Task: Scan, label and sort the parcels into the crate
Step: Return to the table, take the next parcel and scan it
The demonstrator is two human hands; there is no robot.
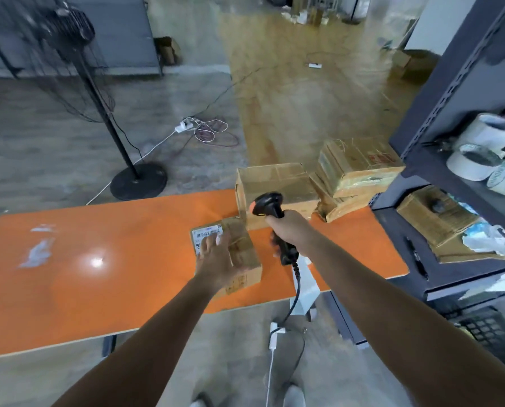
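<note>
A small cardboard parcel (242,245) with a white barcode label lies on the orange table (98,259). My left hand (218,257) rests flat on top of it, fingers straight, partly covering the label. My right hand (289,230) grips a black barcode scanner (270,207) with an orange trigger, held just right of the parcel with its head above the table. The scanner's cable hangs down past the table's front edge. Behind stand a bigger cardboard box (277,186) and two stacked parcels (357,168).
A dark metal shelf (421,177) at the right holds white label rolls (480,160) and a box. A standing fan (136,180) is beyond the table at the left. Cables and a power strip (183,127) lie on the floor. A black crate (486,330) sits under the shelf.
</note>
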